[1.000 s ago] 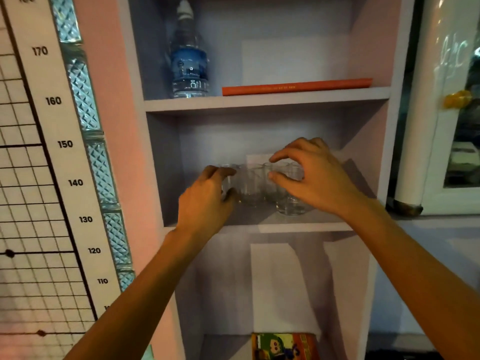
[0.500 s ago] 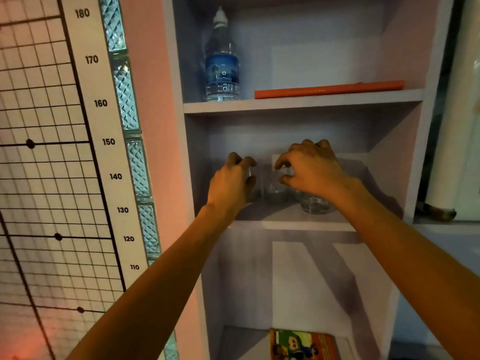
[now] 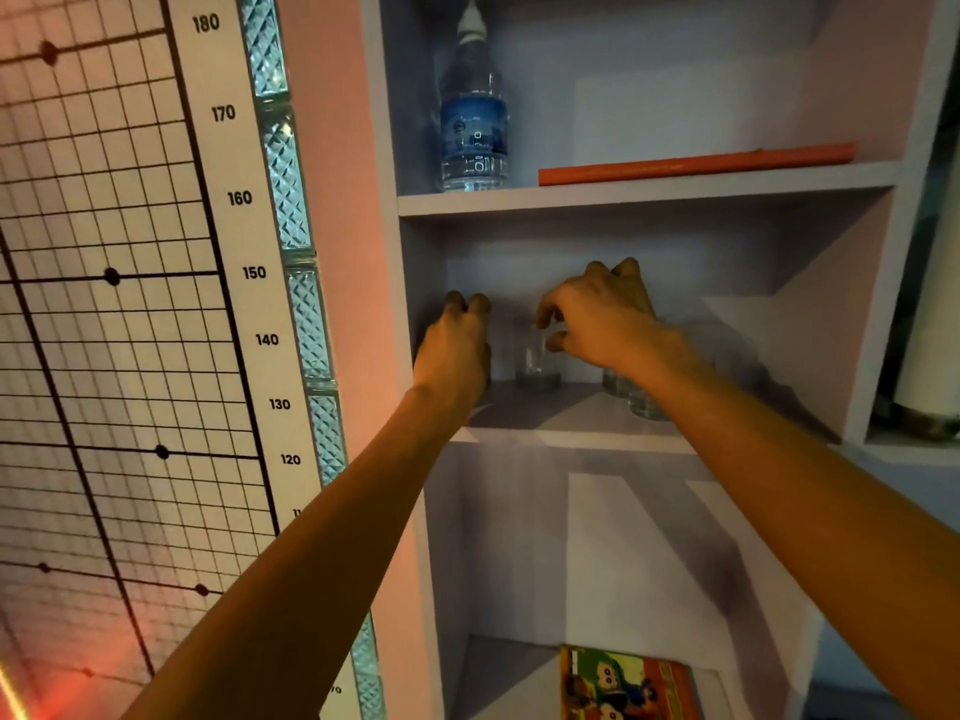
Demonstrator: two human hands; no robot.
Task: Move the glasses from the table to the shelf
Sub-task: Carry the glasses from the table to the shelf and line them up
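Observation:
Several clear glasses stand on the middle shelf of a pale cabinet. My left hand is curled by the shelf's left wall, wrapped round a glass that it almost wholly hides. My right hand reaches in from the right, its thumb and forefinger pinching the rim of a clear glass at the shelf's middle. Two more glasses stand close together under my right wrist, only their bases showing.
On the upper shelf stand a water bottle and a flat orange book. A colourful book lies on the bottom shelf. A height chart and glass blocks cover the wall at left. A white roll stands right of the cabinet.
My left hand has slid its glass left, up to the shelf's side wall. My right hand has followed leftwards with the middle glass, so the glasses stand further apart.

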